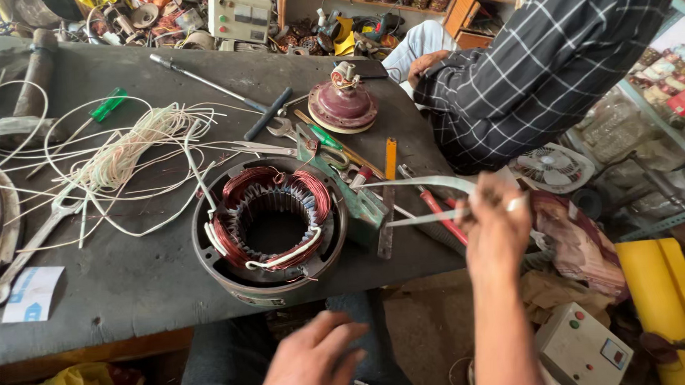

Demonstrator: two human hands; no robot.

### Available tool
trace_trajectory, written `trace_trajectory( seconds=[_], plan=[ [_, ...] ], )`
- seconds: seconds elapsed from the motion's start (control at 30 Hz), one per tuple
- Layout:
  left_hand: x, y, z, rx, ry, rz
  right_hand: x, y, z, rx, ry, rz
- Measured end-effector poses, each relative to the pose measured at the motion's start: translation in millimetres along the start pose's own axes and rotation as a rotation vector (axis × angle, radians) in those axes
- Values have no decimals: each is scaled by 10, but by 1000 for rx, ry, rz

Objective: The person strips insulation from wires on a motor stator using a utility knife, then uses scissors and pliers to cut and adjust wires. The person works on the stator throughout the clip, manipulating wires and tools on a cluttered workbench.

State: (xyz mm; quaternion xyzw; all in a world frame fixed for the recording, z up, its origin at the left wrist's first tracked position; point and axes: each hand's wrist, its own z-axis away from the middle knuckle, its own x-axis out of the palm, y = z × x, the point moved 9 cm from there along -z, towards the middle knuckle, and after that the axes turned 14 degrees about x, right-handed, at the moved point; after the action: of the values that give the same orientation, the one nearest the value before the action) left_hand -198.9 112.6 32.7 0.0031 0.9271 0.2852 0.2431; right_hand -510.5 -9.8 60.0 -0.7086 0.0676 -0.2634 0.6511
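A round motor stator [271, 230] with copper windings and white sleeving lies on the dark workbench [131, 286] near its front edge. My right hand [496, 228] is raised off the bench's right edge, pinching a long pale strip [427, 185] that loops back toward the stator. My left hand [313, 363] hovers low in front of the bench over my lap, fingers spread, holding nothing.
A bundle of white wires [121, 156], a green-handled screwdriver [108, 105], spanners, pliers with red grips [435, 208] and a maroon motor cap [343, 106] lie on the bench. Another person in a checked shirt [537, 68] sits at the right. A small grey control box [580, 348] and a yellow board are on the floor.
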Motion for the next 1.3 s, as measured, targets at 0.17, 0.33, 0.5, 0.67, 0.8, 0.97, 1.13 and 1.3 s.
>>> trace_trajectory(
  seconds=[0.17, 0.33, 0.5, 0.67, 0.8, 0.97, 1.13, 1.3],
  plan=[
    [536, -212, -129, -382, -53, 281, -363, 687, 582, 219, 46, -98],
    [414, -205, -311, -227, 157, 127, -158, 542, 1043, 93, -62, 46],
    [302, -231, 3, -367, 332, 629, 665, -114, 1773, -848, -306, 1075],
    [27, -197, 312, -433, 480, 991, 955, 95, 1768, -528, -555, 738],
    [-369, -259, 371, -487, 585, 788, 987, 201, 1706, -328, -512, 497],
    [-1106, 224, -58, -75, 434, -500, 978, -113, 1906, -600, -238, 632],
    [-1068, 107, -381, 32, 158, -492, 1064, -392, 2069, -751, -113, 766],
    [-1166, 41, -180, 142, 206, -504, 1251, -369, 2137, -796, -194, 690]
  ],
)
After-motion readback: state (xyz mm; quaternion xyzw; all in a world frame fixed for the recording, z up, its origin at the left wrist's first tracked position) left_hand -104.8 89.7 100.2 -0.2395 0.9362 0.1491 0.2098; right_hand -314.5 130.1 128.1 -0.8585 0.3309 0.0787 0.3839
